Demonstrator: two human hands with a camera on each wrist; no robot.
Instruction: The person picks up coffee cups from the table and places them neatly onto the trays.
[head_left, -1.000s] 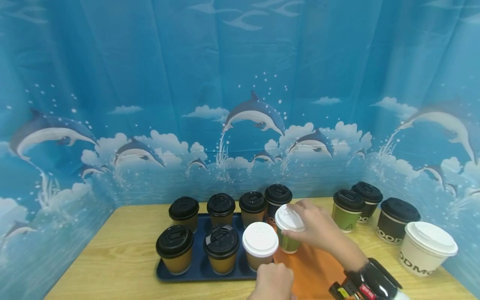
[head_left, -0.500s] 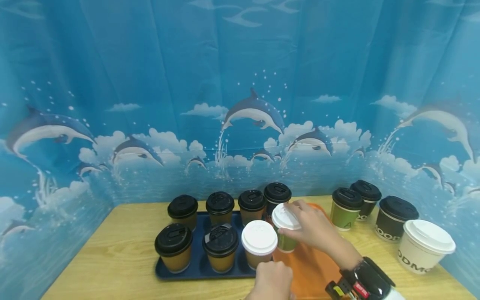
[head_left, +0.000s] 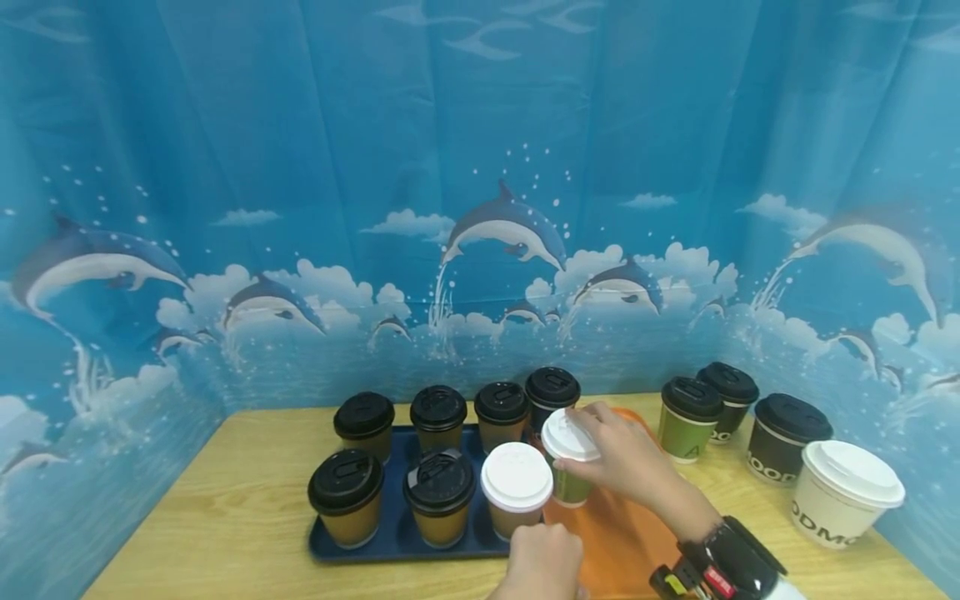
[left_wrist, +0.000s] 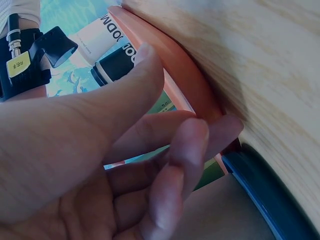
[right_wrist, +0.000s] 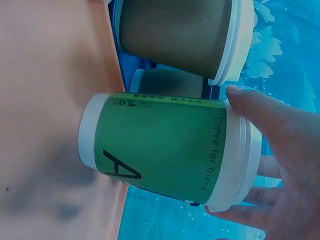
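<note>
My right hand [head_left: 618,454] grips a green paper coffee cup [right_wrist: 162,147] by its white lid [head_left: 567,435], thumb on one side and fingers on the other. The cup stands upright at the left side of the orange tray [head_left: 626,542]; whether its base touches the tray is unclear. Right beside it, on the blue tray [head_left: 405,542], is a brown cup with a white lid [head_left: 517,479]. My left hand [head_left: 546,560] is by the trays' front edges. In the left wrist view its fingers [left_wrist: 187,145] are loosely bent with nothing between them.
Several brown cups with black lids [head_left: 352,500] fill the blue tray. A dark cup [head_left: 551,400] stands behind the held one. On the wooden table to the right are another green cup [head_left: 686,429], two black cups [head_left: 783,446] and a white cup [head_left: 840,500]. A dolphin-print curtain [head_left: 480,208] closes the back.
The green cup in my right hand has shifted very slightly left relative to the cups around it. My left hand stays in place.
</note>
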